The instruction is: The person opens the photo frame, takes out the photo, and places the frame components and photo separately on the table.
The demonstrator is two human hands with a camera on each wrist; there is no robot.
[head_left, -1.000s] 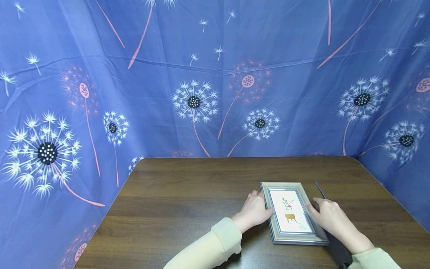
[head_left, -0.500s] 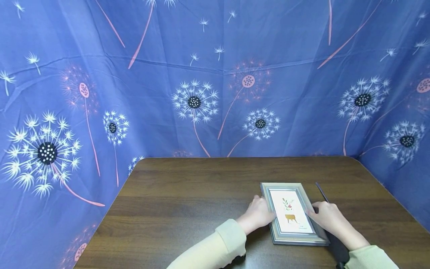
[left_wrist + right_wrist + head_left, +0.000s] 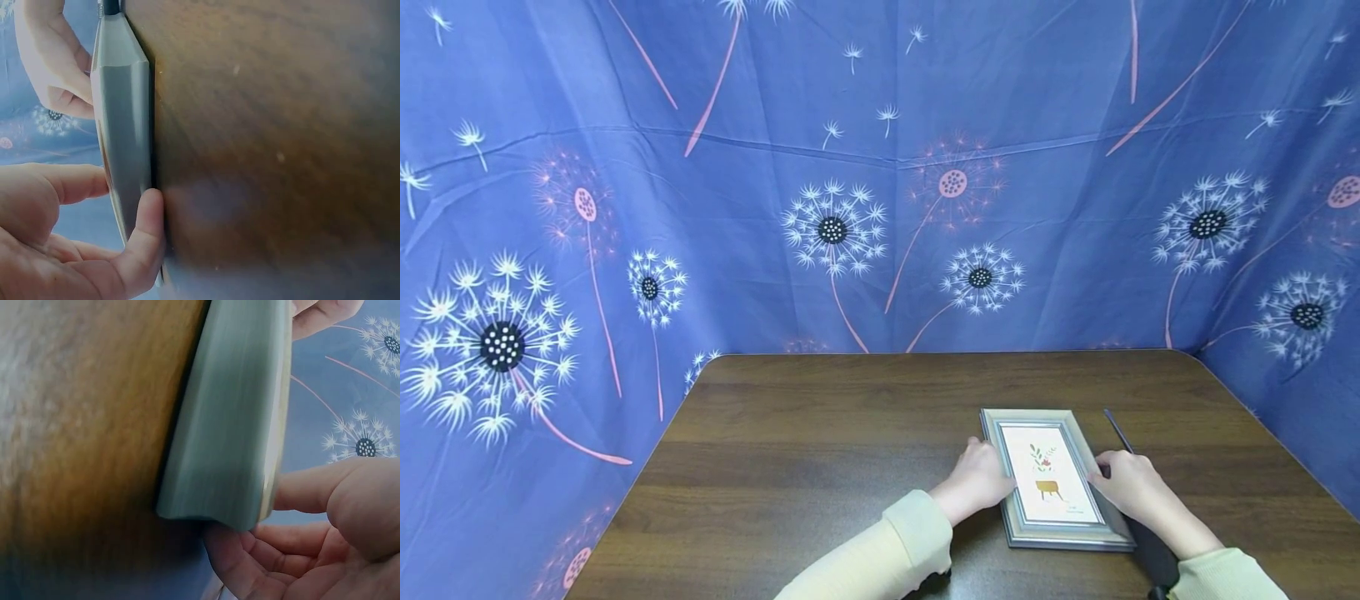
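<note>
A picture frame [image 3: 1018,534] with a pale, silvery border lies face up on the wooden table in the head view. Its white print shows a plant in a brown pot on legs. My left hand [image 3: 976,479] grips the left side, thumb over the border; the left wrist view shows a finger [image 3: 149,215] against the frame's outer side. On the opposite side, my right hand [image 3: 1138,486] holds the border with its thumb on top. In the right wrist view, its curled fingers [image 3: 240,562] meet the frame's edge [image 3: 225,425]. The frame's underside is hidden.
A thin dark rod [image 3: 1117,427] sticks out beyond my right hand, its near part covered. Below the right wrist is a dark shape [image 3: 1153,554], too unclear to name. Blue dandelion-print cloth [image 3: 880,250] hangs behind and beside the brown wooden table [image 3: 820,433].
My left hand has shifted slightly right and nearer, its thumb further over the border. My right hand has moved slightly nearer, then stayed about still. The picture frame has stayed in place.
</note>
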